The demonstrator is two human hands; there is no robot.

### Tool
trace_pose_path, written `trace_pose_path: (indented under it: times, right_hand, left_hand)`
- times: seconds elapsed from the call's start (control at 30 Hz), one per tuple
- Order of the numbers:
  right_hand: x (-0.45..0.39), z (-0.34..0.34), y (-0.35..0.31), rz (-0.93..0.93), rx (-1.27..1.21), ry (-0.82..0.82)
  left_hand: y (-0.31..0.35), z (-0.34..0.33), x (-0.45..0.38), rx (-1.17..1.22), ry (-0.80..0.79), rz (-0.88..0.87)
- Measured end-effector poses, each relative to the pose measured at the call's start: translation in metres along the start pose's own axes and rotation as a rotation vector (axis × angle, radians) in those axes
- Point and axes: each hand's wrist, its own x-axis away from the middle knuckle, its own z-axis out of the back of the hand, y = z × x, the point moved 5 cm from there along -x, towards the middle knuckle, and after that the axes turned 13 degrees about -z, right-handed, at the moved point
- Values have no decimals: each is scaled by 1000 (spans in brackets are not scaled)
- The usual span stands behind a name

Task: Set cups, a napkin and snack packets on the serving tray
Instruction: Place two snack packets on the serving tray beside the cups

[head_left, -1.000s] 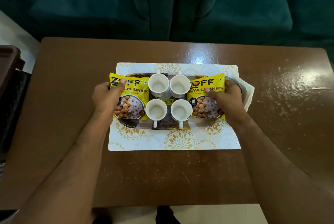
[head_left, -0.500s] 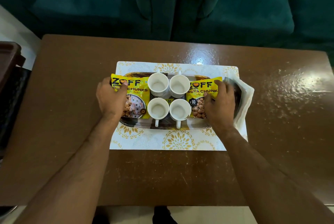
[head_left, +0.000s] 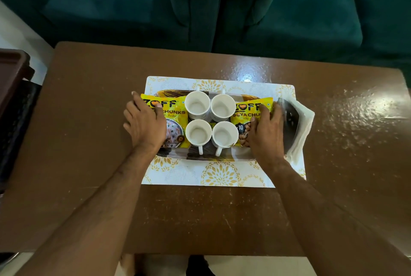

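Note:
A dark patterned serving tray (head_left: 206, 156) lies on a white and gold placemat (head_left: 213, 175). Several white cups (head_left: 197, 104) stand upright in a tight square at the tray's middle, all looking empty. A yellow snack packet (head_left: 175, 113) lies flat to their left, and my left hand (head_left: 144, 125) rests on it, thumb on top and fingers over its outer edge. My right hand (head_left: 266, 135) covers the outer half of a second yellow packet (head_left: 245, 111) on the right. A white napkin (head_left: 305, 124) sticks out at the tray's right end.
The placemat sits on a glossy brown table (head_left: 89, 142). A dark green sofa (head_left: 289, 19) stands close behind the table's far edge. At the left, beside the table, there is a dark brown piece of furniture (head_left: 13, 75).
Both hands have slid inward from the packets' outer edges and now lie over them. The right packet has shifted slightly towards the cups. The cups have not moved.

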Motion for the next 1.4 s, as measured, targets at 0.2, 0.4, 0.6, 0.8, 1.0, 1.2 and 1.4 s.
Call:
trace_pose_path:
  times: [0.2, 0.4, 0.6, 0.8, 1.0, 1.2, 1.4]
  right_hand:
    - [1, -4, -2, -6, 4, 20]
    - [18, 16, -18, 140, -140, 280]
    - [50, 7, -34, 396, -198, 197]
    - [61, -5, -35, 455, -103, 130]
    - [63, -6, -35, 480, -128, 91]
    - [66, -6, -37, 518, -134, 52]
    - [68, -6, -40, 505, -117, 42]
  left_hand:
    - [0, 2, -1, 17, -13, 3]
    - [27, 35, 23, 78, 211, -294]
    - [58, 12, 70, 150, 3, -580]
    - [57, 1, 73, 121, -105, -598]
    - [57, 4, 73, 133, -119, -615]
    - [58, 4, 75, 157, -127, -621]
    - [58, 4, 76, 173, -147, -608]
